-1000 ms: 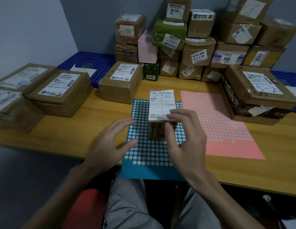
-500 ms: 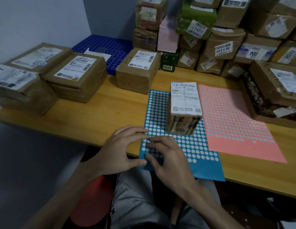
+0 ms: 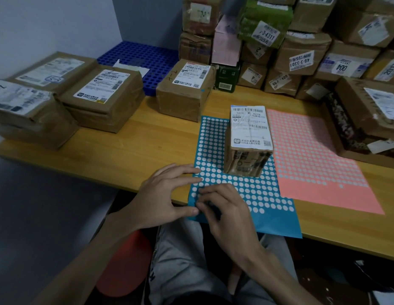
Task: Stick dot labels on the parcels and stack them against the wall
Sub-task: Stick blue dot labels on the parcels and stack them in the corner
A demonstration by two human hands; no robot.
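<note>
1. The left hand [image 3: 167, 194] lies on the near left corner of the blue dot-label sheet [image 3: 268, 194]. Its fingers are spread and almost straight, and the fingertips press flat on the sheet near its left edge. The thumb points to the right and touches the fingers of the other hand. The hand is open and holds nothing.
2. The right hand [image 3: 226, 212] is just beside it, also on the near left part of the blue sheet. Its fingers are curled, with the tips down on the rows of white dots. I cannot tell if a dot is pinched between the fingertips, because the fingers hide this spot.
3. The blue sheet lies at the front edge of the worktop [image 3: 130, 150], and its near edge hangs a little over this edge. The lowest rows on the sheet have no dots.
4. A small parcel [image 3: 248, 142] stands on the far half of the blue sheet, upright, with a white shipping label on its top. It is apart from both hands.
5. A pink dot-label sheet [image 3: 319, 172] lies flat just to the right of the blue one; their edges touch or almost touch.
6. At the left end of the worktop there are three flat parcels [image 3: 99, 95] close together. One more brown parcel [image 3: 185, 91] stands near the back edge, behind the blue sheet.
7. A large parcel [image 3: 367, 119] lies at the right end of the worktop.
8. Many parcels are in a stack [image 3: 279, 45] against the wall at the back.
</note>
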